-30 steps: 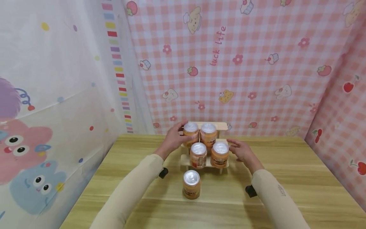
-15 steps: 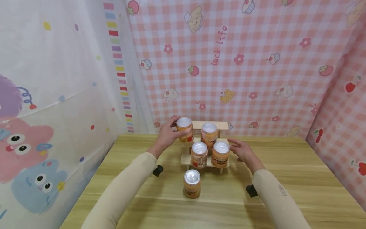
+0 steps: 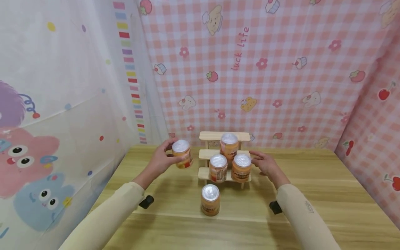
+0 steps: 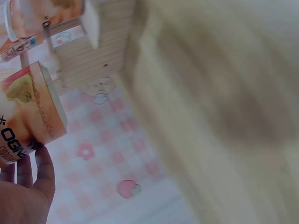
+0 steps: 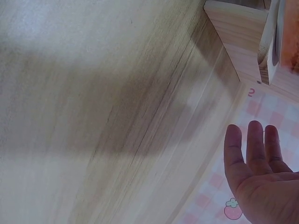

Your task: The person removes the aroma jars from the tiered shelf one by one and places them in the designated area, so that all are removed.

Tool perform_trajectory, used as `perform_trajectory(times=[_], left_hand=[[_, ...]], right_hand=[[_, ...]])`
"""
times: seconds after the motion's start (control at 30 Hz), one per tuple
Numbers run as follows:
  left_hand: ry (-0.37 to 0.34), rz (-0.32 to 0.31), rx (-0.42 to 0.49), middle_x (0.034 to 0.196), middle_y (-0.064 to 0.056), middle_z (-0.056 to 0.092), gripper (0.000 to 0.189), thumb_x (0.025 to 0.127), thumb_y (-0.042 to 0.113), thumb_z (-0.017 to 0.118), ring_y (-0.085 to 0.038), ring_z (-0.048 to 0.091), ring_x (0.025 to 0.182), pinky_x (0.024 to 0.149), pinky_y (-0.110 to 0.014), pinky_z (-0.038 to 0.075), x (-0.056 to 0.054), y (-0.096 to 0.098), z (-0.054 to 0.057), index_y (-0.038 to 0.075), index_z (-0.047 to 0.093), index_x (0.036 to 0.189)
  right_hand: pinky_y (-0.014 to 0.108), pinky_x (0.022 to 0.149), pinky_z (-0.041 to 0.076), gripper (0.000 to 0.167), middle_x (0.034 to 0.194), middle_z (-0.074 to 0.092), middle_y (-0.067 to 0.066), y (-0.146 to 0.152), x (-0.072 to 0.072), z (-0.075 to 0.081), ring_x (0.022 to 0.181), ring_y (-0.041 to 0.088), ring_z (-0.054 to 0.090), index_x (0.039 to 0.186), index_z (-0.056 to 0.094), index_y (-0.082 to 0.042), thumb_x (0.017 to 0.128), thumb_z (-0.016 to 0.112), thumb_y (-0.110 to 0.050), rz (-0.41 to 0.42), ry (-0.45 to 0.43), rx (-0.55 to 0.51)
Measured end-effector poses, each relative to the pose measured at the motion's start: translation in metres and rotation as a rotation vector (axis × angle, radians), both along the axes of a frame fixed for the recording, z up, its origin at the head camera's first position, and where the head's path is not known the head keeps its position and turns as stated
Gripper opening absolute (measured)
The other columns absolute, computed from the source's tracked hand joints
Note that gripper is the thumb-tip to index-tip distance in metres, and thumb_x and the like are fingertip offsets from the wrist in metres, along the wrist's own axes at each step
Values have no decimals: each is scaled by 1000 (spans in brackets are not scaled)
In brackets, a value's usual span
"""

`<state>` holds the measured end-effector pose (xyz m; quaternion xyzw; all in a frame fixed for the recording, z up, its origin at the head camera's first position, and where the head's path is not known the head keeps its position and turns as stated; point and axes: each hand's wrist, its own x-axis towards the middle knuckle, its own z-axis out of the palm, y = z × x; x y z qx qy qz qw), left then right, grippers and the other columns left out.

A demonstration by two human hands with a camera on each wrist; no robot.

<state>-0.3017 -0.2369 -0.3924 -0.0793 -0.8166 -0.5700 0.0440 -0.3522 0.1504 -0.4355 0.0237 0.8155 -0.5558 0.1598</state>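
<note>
Left hand (image 3: 160, 161) has carried one orange can (image 3: 182, 153) off the wooden step rack (image 3: 224, 136) and out toward 9 o'clock, clear of the shelf; fingers curl round its side, can slightly tilted above the table (image 3: 312, 180). Right hand (image 3: 265, 164) sits at 3 o'clock of the rack, fingers straight and together, holding nothing. Three cans remain on the rack (image 3: 229, 146), one can (image 3: 210, 200) stands at 6 o'clock on the table. Step looks like unloading; next move likely calls for setting the held can upright on bare wood.
</note>
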Motion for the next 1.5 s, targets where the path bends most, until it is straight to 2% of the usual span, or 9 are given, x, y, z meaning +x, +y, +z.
perform_trajectory(times=[0.17,0.3,0.5,0.67,0.83,1.13,1.5], left_hand=[[-7,-4,-9,127,-16,57,71,78,13,86,-30,52,119,97,-46,49,19,-17,-16,4,51,139],[-12,-1,10,125,-16,58,68,77,11,86,-30,51,118,96,-44,49,34,-19,-30,1,53,135],[-54,-18,34,123,-13,59,68,74,6,87,-28,54,115,94,-41,50,50,-6,-58,3,55,134],[-80,-45,47,121,-12,61,70,71,3,89,-29,55,114,95,-42,50,62,11,-73,1,55,133],[-97,-78,61,122,-12,60,73,70,1,88,-32,55,115,97,-45,49,70,24,-78,0,54,134],[-94,-113,38,126,-12,60,77,69,2,88,-32,53,120,100,-49,47,73,32,-83,-3,51,136],[-56,-158,-29,130,-15,57,82,72,9,89,-32,53,119,100,-45,46,76,21,-90,-3,46,141]], right_hand=[[61,103,38,49,155,33,24,0,-3,1,137,45,35,154,37,-14,106,46,-18,-10,-6,-5],[60,103,38,50,154,33,24,2,-4,3,137,45,35,154,36,-15,106,46,-18,-11,-3,4],[62,101,39,50,155,32,26,7,-2,4,136,47,35,155,34,-14,106,44,-18,-3,5,20],[62,101,39,51,154,32,26,11,1,2,136,48,35,155,33,-14,106,44,-18,-4,3,27],[63,101,39,50,154,32,26,13,3,0,136,48,34,155,33,-13,106,44,-17,-9,-3,26],[62,102,39,51,154,32,26,14,5,0,136,48,34,156,33,-13,106,44,-18,-17,-3,30],[62,99,40,51,153,34,26,3,2,0,135,47,37,154,37,-13,104,47,-17,2,20,7]])
